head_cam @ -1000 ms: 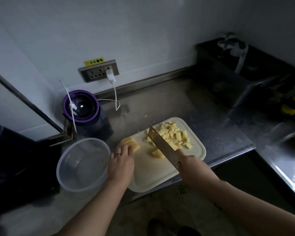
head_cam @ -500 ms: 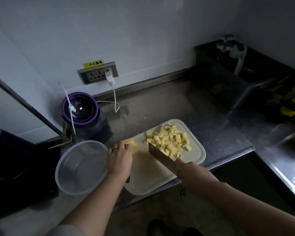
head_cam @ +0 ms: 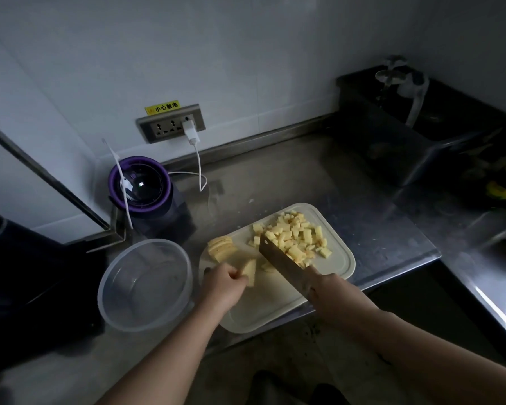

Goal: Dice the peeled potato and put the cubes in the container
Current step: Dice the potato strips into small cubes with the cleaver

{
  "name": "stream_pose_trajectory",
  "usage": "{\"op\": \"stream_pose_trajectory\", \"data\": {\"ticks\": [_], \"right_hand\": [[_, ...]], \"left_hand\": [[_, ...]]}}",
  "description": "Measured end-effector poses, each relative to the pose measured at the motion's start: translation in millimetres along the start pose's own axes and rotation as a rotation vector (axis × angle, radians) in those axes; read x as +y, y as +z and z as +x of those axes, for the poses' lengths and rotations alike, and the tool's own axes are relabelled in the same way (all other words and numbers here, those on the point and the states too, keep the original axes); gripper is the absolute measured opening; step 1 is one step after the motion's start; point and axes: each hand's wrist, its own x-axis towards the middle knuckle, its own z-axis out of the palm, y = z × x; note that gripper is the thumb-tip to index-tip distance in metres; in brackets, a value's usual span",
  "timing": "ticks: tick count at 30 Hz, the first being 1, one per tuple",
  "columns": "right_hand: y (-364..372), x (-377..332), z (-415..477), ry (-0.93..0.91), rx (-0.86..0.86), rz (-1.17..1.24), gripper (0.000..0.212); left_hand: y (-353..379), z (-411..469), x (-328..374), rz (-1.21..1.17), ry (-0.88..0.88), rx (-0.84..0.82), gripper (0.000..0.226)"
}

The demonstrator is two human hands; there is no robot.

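Observation:
A white cutting board (head_cam: 275,305) lies on the steel counter. A pile of potato cubes (head_cam: 292,238) covers its far right part. A stack of potato slices (head_cam: 221,247) sits at its far left corner. My left hand (head_cam: 224,285) pinches a few potato slices (head_cam: 250,271) near the board's middle left. My right hand (head_cam: 332,290) grips the handle of a cleaver (head_cam: 281,258), whose blade rests against the near side of the cube pile. A clear round plastic container (head_cam: 145,283) stands empty just left of the board.
A purple-rimmed blender cup (head_cam: 140,184) stands behind the container, with a white cable (head_cam: 200,168) running to a wall socket (head_cam: 171,127). A dark sink basin (head_cam: 421,127) with a tap is at the far right. The counter's front edge runs just below the board.
My left hand has drawn a few slices off the stack toward the board's middle. The cleaver has pushed the cut cubes right into the pile.

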Motion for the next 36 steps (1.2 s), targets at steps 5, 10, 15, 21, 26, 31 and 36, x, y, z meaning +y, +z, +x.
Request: {"op": "stream_pose_trajectory", "data": {"ticks": [5,10,15,21,26,31,36], "right_hand": [[7.2,-6.5,-5.5,0.003,0.028,-0.027,0.027],[14.4,-11.4,-8.5,-0.028,-0.014,0.002,0.035],[13.6,-13.3,-9.2,-0.05,-0.019,-0.001,0.05],[9.2,-11.5,-8.3,-0.023,0.031,-0.004,0.045],[20.7,-20.4,-12.8,-0.05,-0.001,0.002,0.049],[26.6,-25.2,-15.9,0.009,-0.028,0.082,0.05],[25.8,-26.6,-17.0,0.016,-0.032,0.081,0.053]], "left_hand": [[23.7,1.7,-13.7,-0.12,-0.127,-0.088,0.022],[24.9,1.7,-16.4,-0.081,-0.098,-0.059,0.005],[28.0,1.8,-14.3,-0.16,-0.09,-0.046,0.011],[33.1,4.6,-8.4,-0.227,-0.125,-0.001,0.021],[36.0,5.9,-3.6,-0.212,-0.107,0.062,0.021],[39.8,1.5,1.9,-0.076,-0.012,0.131,0.022],[47.5,-7.8,8.5,0.241,0.067,0.232,0.025]]}}
